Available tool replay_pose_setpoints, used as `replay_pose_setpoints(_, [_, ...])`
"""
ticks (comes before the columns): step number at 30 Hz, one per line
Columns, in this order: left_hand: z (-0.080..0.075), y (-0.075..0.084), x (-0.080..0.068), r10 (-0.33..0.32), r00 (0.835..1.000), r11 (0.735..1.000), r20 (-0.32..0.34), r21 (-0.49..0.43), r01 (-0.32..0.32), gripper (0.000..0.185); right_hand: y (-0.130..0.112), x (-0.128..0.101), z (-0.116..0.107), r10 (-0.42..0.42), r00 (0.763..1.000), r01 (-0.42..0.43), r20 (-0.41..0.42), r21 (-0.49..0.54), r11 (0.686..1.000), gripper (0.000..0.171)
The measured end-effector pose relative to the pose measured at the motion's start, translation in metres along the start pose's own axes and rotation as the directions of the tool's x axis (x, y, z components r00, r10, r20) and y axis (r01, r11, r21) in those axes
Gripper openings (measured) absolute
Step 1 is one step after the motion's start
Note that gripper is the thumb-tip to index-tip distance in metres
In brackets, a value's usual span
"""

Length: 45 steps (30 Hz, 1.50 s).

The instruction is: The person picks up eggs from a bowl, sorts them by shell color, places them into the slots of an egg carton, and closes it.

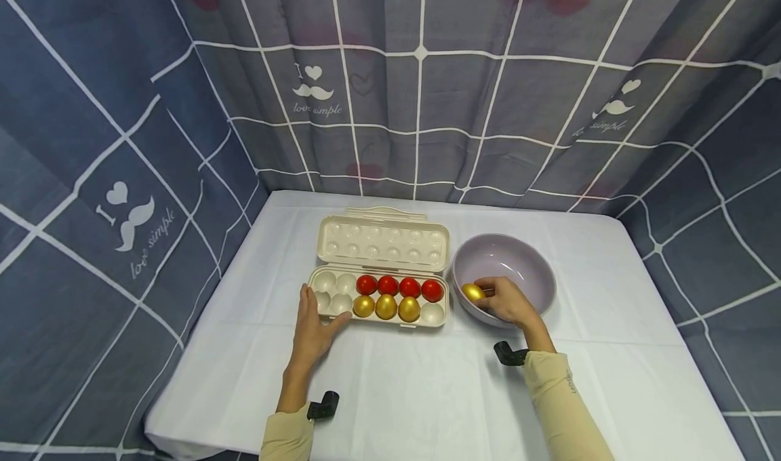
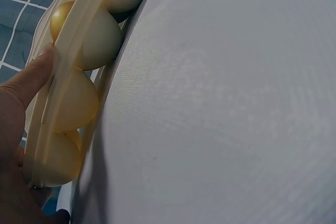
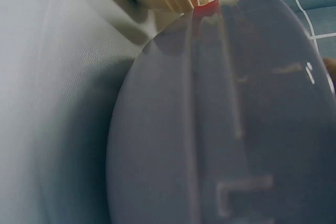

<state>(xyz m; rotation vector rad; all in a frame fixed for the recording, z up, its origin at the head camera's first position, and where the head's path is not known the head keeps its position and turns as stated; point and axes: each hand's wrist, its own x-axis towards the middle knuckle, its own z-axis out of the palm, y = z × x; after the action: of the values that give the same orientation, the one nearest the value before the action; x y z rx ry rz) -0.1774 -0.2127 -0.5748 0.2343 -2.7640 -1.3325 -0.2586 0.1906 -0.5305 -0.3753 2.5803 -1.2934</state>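
A cream egg carton (image 1: 319,270) lies open on the table, its lid (image 1: 383,252) tipped back. Several red eggs (image 1: 387,285) fill the right part of its far row, and three golden eggs (image 1: 386,307) sit in the near row. My left hand (image 1: 312,335) rests against the carton's left end, its fingers fairly straight along the side and the thumb touching the front rim. My right hand (image 1: 505,300) pinches a golden egg (image 1: 472,293) inside the left rim of a greyish-purple bowl (image 1: 533,271). The bowl's outer wall (image 3: 210,119) hides most of that hand in the right wrist view.
Bowl and carton stand close side by side on a white tablecloth (image 1: 396,393). Dark grey checked curtains (image 1: 457,95) hang behind the table and at both sides. A black wrist camera (image 1: 323,405) is worn on the left arm, another camera (image 1: 510,354) on the right.
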Motion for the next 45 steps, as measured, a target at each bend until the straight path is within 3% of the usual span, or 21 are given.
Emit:
replay_pose_setpoints(10, [-0.004,0.002,-0.002,-0.01,1.0,1.0,-0.014,-0.013,0.01,0.118,-0.009,0.001,0.002,-0.004,0.997,0.002,-0.075,-0.033,0.999,0.039])
replay_pose_setpoints(17, [-0.004,0.003,-0.002,0.001,1.0,1.0,-0.017,-0.011,-0.001,0.119,-0.011,-0.004,0.001,0.014,0.985,-0.003,-0.173,0.062,0.998,0.042])
replay_pose_setpoints(25, [-0.003,0.0,0.0,0.026,0.999,1.0,-0.034,-0.011,-0.027,0.119,-0.008,-0.007,0.003,-0.086,0.951,0.135,-0.296,0.15,0.979,0.041])
replay_pose_setpoints(35, [-0.003,-0.002,-0.002,0.032,0.999,0.999,-0.025,-0.01,-0.032,0.117,-0.01,-0.012,0.002,-0.053,0.93,0.159,-0.364,0.266,0.951,0.044])
replay_pose_setpoints(45, [-0.001,-0.001,-0.001,0.023,1.0,0.998,-0.009,-0.05,-0.024,0.119,-0.018,-0.019,0.003,-0.041,0.878,0.213,-0.477,0.311,0.926,0.045])
